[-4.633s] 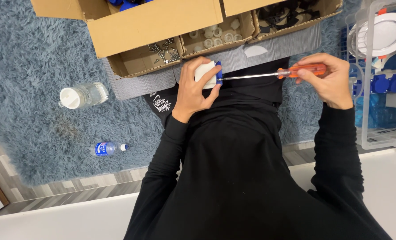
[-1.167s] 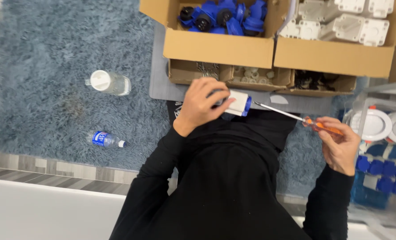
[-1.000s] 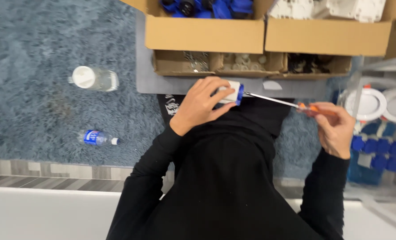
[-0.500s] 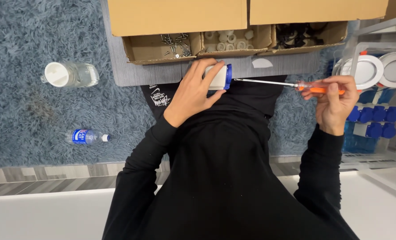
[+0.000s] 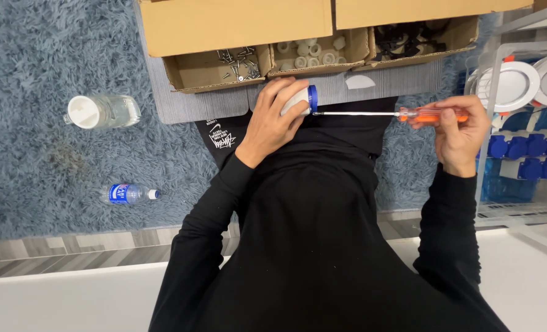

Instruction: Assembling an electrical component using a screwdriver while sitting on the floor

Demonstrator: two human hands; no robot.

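My left hand (image 5: 272,122) grips a small white part with a blue rim (image 5: 303,98), held over my lap in front of the boxes. A long screwdriver with an orange handle (image 5: 433,114) is held level in my right hand (image 5: 459,130). Its thin metal shaft (image 5: 356,113) points left, and the tip touches the blue face of the part. Both arms wear black sleeves.
Open cardboard boxes stand ahead: one with screws (image 5: 236,61), one with white rings (image 5: 307,52), one with black parts (image 5: 412,37). A clear rack (image 5: 522,141) on the right holds blue and white round parts. A clear jar (image 5: 101,110) and a small bottle (image 5: 128,193) lie on the blue rug.
The view has tilted and swung back, so the boxes sit higher in frame. The screwdriver went from slanted and apart to level, with its tip against the blue face of the part.
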